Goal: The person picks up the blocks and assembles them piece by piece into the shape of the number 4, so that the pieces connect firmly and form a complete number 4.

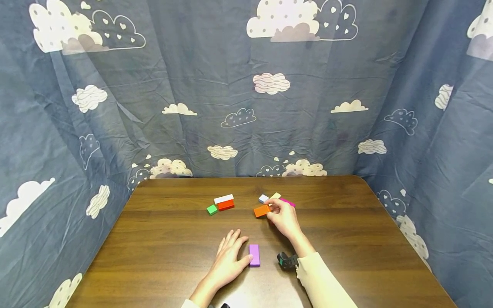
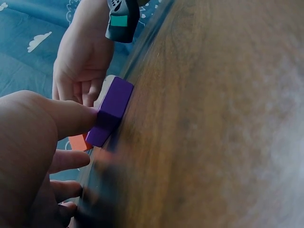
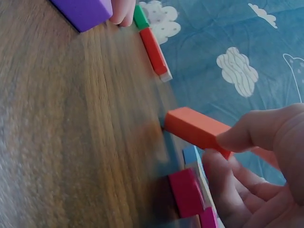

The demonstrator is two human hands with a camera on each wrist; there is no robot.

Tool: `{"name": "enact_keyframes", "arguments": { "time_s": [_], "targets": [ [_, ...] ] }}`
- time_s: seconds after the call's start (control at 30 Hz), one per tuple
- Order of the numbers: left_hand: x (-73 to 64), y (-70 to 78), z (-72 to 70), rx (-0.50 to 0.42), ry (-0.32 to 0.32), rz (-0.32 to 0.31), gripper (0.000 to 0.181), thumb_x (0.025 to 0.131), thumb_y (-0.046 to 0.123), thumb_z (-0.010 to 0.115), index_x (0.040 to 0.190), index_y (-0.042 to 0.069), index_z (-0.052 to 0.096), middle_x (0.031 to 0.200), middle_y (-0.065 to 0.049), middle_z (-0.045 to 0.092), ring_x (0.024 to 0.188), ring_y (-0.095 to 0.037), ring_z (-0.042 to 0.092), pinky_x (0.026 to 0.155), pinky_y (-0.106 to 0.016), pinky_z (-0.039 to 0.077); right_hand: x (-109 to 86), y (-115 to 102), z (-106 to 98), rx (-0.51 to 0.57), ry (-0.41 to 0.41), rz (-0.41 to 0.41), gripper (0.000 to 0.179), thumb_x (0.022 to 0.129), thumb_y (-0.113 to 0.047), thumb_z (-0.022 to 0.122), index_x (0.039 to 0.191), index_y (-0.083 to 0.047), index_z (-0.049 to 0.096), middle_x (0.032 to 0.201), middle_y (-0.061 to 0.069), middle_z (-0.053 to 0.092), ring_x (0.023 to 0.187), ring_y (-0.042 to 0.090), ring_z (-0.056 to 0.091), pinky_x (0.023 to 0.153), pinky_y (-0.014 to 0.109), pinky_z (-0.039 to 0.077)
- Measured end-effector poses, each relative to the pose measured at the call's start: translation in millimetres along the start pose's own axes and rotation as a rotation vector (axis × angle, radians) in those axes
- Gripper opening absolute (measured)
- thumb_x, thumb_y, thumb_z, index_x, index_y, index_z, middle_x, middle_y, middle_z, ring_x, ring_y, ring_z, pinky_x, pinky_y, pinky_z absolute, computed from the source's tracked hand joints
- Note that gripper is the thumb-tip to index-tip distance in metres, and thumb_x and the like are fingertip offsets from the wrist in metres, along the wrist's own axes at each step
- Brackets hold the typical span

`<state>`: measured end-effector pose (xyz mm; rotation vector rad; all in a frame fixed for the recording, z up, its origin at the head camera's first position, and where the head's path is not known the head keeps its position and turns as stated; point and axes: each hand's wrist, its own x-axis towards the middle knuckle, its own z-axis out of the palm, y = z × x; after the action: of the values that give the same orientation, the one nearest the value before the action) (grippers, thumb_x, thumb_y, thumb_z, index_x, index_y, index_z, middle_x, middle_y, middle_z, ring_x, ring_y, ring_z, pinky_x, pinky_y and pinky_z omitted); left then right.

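Right hand [image 1: 285, 217] pinches orange block [image 1: 261, 211]; left hand [image 1: 229, 261] touches purple block [image 1: 255, 252].

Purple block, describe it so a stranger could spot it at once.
On the brown wooden table, find the person's left grip. The purple block lies at its thumb tip. It is the only purple one and the nearest to the person.

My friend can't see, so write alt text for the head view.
A person's right hand pinches an orange block near a pink block at a wooden table, while the left hand touches a purple block nearer the viewer. A green block, red block and white block lie left of the orange one; behind hangs a cloud-print curtain.
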<state>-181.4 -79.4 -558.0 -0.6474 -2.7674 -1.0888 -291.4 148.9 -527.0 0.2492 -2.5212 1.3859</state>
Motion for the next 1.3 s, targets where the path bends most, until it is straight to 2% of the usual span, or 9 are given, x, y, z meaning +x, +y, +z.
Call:
{"name": "enact_keyframes", "arguments": {
  "time_s": [0.27,0.47,0.7,0.9,1.1,1.3],
  "targets": [
    [0.6,-2.2,-0.1,0.015,-0.007,-0.008,0.054,0.093,0.037,0.066,0.138,0.008,0.058,0.155,-0.021,0.039,0.147,-0.042,0.024,0.118,-0.061,0.014,1.7,-0.5,5.6,0.018,0.027,-0.026,0.033,0.078,0.003,0.073,0.105,-0.014,0.077,0.089,0.006,0.072,0.07,0.017,0.066,0.062,0.028,0.051],
    [1.4,-2.2,0.4,0.02,-0.008,-0.006,0.054,0.094,0.038,0.066,0.137,0.008,0.058,0.155,-0.02,0.039,0.148,-0.041,0.024,0.118,-0.06,0.013,3.0,-4.8,3.1,0.042,0.008,-0.068,0.028,0.084,-0.001,0.073,0.108,-0.015,0.078,0.096,0.005,0.075,0.079,0.017,0.069,0.071,0.032,0.055],
    [1.1,-0.8,-0.7,0.012,-0.019,-0.006,0.055,0.094,0.037,0.066,0.139,0.006,0.057,0.156,-0.021,0.038,0.148,-0.042,0.023,0.118,-0.061,0.013,1.1,-11.6,-1.8,0.105,-0.041,-0.047,0.024,0.086,-0.003,0.074,0.107,-0.015,0.077,0.095,0.002,0.074,0.073,0.017,0.067,0.055,0.029,0.055],
    [2.0,-1.5,-0.5,0.022,-0.021,-0.008,0.055,0.094,0.038,0.065,0.139,0.007,0.057,0.156,-0.021,0.038,0.148,-0.042,0.024,0.118,-0.06,0.013,0.3,-16.3,-3.0,0.124,-0.075,-0.031,0.02,0.086,-0.004,0.074,0.102,-0.014,0.078,0.09,0.0,0.074,0.065,0.014,0.064,0.05,0.03,0.053],
    [1.5,-2.1,-0.1,0.024,-0.022,-0.005,0.055,0.094,0.038,0.065,0.138,0.007,0.057,0.156,-0.02,0.039,0.148,-0.042,0.024,0.118,-0.06,0.013,-0.8,-17.3,-2.1,0.123,-0.114,-0.007,0.016,0.087,-0.003,0.073,0.1,-0.012,0.078,0.087,0.0,0.074,0.069,0.014,0.064,0.056,0.027,0.053],
    [1.6,-1.8,-0.3,0.024,-0.019,-0.001,0.055,0.094,0.038,0.066,0.138,0.006,0.057,0.155,-0.021,0.04,0.147,-0.042,0.025,0.118,-0.06,0.014,-2.4,-18.5,-2.6,0.151,-0.164,0.012,0.016,0.088,-0.001,0.072,0.101,-0.009,0.078,0.093,0.003,0.075,0.075,0.014,0.068,0.066,0.026,0.057]
  ]
}}
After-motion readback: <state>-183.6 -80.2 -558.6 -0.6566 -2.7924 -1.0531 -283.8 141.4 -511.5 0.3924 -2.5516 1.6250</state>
